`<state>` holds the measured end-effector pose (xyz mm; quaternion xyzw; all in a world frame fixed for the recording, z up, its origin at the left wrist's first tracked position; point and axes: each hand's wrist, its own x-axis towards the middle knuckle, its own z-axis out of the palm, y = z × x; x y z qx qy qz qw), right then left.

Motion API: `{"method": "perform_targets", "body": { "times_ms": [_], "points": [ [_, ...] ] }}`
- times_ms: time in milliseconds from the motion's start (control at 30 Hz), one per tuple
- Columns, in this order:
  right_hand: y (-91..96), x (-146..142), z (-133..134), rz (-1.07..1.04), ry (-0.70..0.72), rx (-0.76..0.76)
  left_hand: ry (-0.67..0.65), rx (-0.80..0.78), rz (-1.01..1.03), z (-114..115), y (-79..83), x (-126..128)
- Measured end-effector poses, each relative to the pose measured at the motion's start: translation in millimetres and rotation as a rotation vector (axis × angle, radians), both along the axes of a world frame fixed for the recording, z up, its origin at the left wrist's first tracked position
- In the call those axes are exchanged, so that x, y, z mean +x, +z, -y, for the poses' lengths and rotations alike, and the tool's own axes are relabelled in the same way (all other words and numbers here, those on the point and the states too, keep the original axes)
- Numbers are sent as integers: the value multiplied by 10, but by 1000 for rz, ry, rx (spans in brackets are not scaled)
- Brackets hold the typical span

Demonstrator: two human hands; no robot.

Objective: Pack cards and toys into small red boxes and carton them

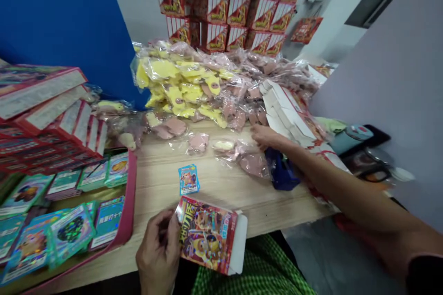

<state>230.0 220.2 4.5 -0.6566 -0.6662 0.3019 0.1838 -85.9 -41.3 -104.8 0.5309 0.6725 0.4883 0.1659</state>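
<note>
My left hand [159, 251] grips a small red printed carton [207, 239] by its left edge near the table's front edge; the carton's white flap hangs open on the right. My right hand [266, 137] is stretched across the wooden table [162, 189] to the heap of clear bags holding pink and yellow pieces [207, 87]. Its fingers rest on a bag there, and whether they close on it is unclear. A small blue card pack [188, 179] lies flat on the table between the hands.
A pink tray [126, 207] of teal shiny cards sits at the left, with red flat cartons [44, 115] stacked behind it. White folded cartons [287, 110] lean at the right beside a dark blue object [284, 173]. Red boxes [235, 4] are stacked at the back.
</note>
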Motion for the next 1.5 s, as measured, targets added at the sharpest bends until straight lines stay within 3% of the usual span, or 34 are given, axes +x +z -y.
{"method": "perform_targets", "body": {
  "times_ms": [100, 167, 300, 400, 533, 600, 700, 767, 1000, 1133, 1233, 1367, 1433, 1500],
  "points": [
    [218, 66, 202, 182, 90, 38, -30, 117, -210, -33, 123, -24],
    [251, 55, 483, 245, 188, 58, -192, 184, -422, -18, 246, -2],
    [-2, -37, 1104, 366, 432, 143, -639, 38, -647, 64, 358, 155],
    [-141, -12, 1257, 395, 439, 190, -701, -52, -694, 32, 306, 260],
    [17, 195, 1189, 217, 427, 165, -660, -150, -577, -125, 372, 319],
    [121, 287, 1214, -82, 422, 72, -557, -204, -505, -187, 481, 380],
    [187, 322, 1342, -690, 354, -222, -467, -208, -453, -234, 637, 532],
    [204, 293, 1420, -840, 331, -328, -447, -143, -443, -246, 700, 630],
    [401, 263, 1449, -560, 443, -170, -332, -13, -504, -225, 751, 704],
    [450, 257, 1457, -511, 501, -140, -305, -39, -517, -212, 740, 658],
    [515, 231, 1258, -649, 350, -137, -320, -177, -516, -199, 692, 593],
    [739, 123, 662, -912, 105, 196, -304, -261, -461, -144, 632, 583],
    [790, 20, 428, -706, 98, 279, -276, -215, -449, -103, 624, 619],
    [696, -113, 355, -223, 141, 294, -249, -175, -442, -66, 620, 653]
  ]
}}
